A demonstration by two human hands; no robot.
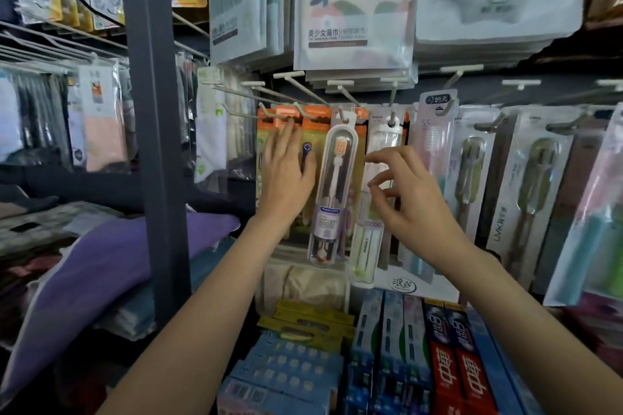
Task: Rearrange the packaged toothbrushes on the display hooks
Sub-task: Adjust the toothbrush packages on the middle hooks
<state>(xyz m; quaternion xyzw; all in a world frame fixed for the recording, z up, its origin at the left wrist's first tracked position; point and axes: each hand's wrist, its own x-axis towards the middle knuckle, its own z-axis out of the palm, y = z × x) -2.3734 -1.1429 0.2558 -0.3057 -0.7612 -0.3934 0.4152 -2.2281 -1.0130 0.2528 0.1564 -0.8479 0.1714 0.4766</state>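
Note:
Packaged toothbrushes hang in a row on white display hooks. My left hand lies flat with straight fingers against the orange-carded toothbrush packs at the left of the row. A clear capsule-shaped toothbrush case hangs just right of that hand. My right hand hovers in front of a white and green toothbrush pack, fingers loosely curled, thumb and forefinger close together with nothing clearly between them. Further right hang a pink toothbrush pack and grey-carded packs.
Bagged towels hang above the hooks. Toothpaste boxes and blue boxes are stacked below. A dark steel upright stands at the left, with folded purple cloth on the shelf beside it.

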